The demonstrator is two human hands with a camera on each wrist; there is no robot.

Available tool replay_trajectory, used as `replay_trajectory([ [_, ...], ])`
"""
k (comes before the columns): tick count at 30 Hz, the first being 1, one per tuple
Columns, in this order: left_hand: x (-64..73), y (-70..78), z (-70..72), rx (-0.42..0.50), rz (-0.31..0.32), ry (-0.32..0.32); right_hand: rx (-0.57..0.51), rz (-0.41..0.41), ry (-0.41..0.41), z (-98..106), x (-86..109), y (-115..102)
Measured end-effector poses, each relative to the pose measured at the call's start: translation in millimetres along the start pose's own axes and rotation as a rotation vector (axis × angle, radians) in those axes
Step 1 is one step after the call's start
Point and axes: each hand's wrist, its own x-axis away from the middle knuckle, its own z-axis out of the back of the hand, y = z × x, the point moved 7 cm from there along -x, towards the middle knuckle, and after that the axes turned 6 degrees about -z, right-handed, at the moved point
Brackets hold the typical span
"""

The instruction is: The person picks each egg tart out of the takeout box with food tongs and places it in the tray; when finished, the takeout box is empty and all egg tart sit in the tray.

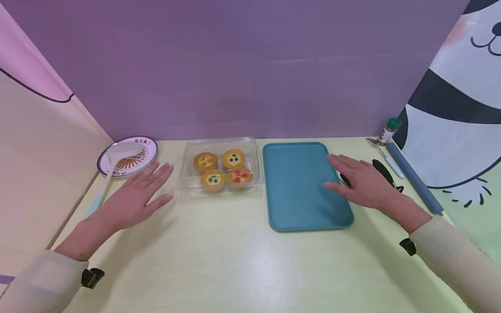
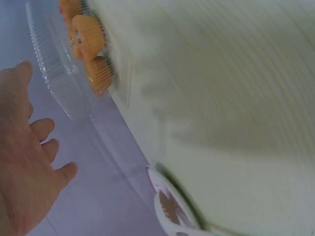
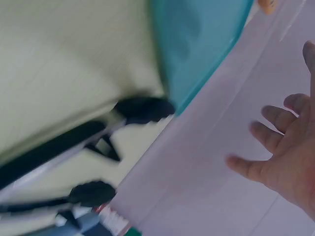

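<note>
My left hand [image 1: 135, 198] is held over the table's left side with straight fingers and holds nothing. Nearest to it are a round patterned plate [image 1: 146, 167] and a white slotted skimmer [image 1: 127, 151] with a pale green handle, which lies across the plate. My right hand [image 1: 362, 180], also straight-fingered and holding nothing, hovers over the right edge of a blue tray [image 1: 301, 187]. Black-tipped tongs [image 3: 142, 109] lie beside the tray, partly hidden beneath that hand in the head view. Between the hands stands a clear plastic box [image 1: 188, 163] with several tarts [image 1: 205, 161] in it.
At the right edge lie a small spreader [image 1: 387, 161] with a pale handle and a long blue-grey roll [image 1: 415, 178]. A small jar [image 1: 389, 131] with a green lid stands behind them. A purple backdrop [image 1: 242, 69] closes off the table's far edge.
</note>
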Motion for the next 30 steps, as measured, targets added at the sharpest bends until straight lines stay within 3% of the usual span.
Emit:
replay_trajectory([
  [5, -2.0, -13.9, 2.8, 0.229, 0.121, -0.016, -0.140, 0.003, -0.014, -7, -2.6, -41],
  [11, -6.6, -33.6, -0.1, 0.481, 0.253, 0.024, -0.226, 0.078, 0.066, -23, -10.5, -111],
  [17, -9.6, -46.4, -24.8, 0.781, 0.356, -0.124, -0.245, 0.189, 0.162, -42, -26.9, -179],
  [23, -13.0, -49.5, -47.1, 1.064, 0.425, -0.250, -0.198, 0.283, 0.313, -53, -43.1, -229],
  [27, -13.1, -46.3, -56.0, 1.171, 0.438, -0.309, -0.134, 0.292, 0.374, -60, -53.9, -255],
  [30, -13.6, -43.5, -60.0, 1.218, 0.426, -0.315, -0.070, 0.282, 0.395, -65, -62.5, -272],
])
